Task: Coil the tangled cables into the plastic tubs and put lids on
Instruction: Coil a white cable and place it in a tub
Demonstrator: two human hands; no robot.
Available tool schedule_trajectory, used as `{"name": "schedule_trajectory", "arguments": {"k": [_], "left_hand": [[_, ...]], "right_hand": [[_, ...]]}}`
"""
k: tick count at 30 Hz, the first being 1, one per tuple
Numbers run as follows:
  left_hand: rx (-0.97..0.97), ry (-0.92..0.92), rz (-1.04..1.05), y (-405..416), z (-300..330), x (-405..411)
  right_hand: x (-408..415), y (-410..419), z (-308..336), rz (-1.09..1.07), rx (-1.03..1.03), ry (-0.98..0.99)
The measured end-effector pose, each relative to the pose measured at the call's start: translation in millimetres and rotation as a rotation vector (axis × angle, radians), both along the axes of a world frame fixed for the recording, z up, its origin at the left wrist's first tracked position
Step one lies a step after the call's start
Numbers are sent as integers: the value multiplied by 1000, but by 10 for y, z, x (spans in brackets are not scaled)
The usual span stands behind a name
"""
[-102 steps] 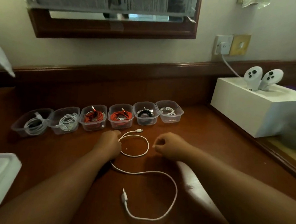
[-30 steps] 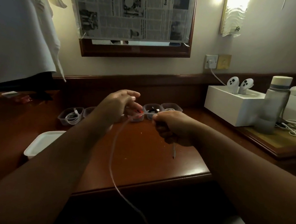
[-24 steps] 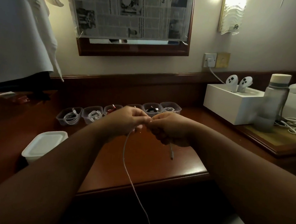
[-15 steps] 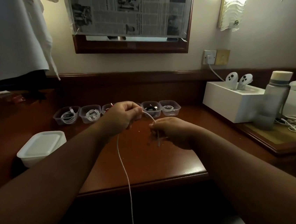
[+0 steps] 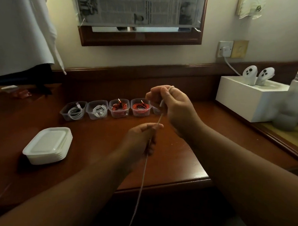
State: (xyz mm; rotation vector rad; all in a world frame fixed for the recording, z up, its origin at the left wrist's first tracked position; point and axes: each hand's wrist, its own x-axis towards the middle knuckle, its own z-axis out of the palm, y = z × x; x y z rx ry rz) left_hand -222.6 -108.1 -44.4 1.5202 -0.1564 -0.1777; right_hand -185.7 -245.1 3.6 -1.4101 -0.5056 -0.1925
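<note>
**White cable stretched between two hands above the table**

Head view: the right hand (image 5: 173, 104), at 12 o'clock from the left hand (image 5: 140, 139), has its grip pinching the white cable (image 5: 144, 169), looped over a finger. The left grip pinches the same cable lower down; the cable's lower end fades into darkness below the table (image 5: 176, 163) edge. Four tubs (image 5: 97, 110) with coiled cables show clearly; further tubs are hidden behind the right hand. Stacked lids (image 5: 49, 144) sit at 9 o'clock.
</note>
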Motion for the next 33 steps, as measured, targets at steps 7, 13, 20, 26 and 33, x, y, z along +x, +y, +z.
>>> {"name": "schedule_trajectory", "arguments": {"k": [7,13,20,26,33], "left_hand": [[815,-302,-137,356,128,172],[644,-488,-2,370,224,410],[-45,-94,28,89,-29,761],[-17,174,-146,-26,-184,1140],[500,-42,18,50,-352,1707]], "right_hand": [[195,-116,-199,-107,-1276,-78],[265,-259,-264,520,-534,647],[469,-210,-348,893,184,639],[969,-111,-312,88,177,187],[1697,-192,-845,-413,-1186,-223]]}}
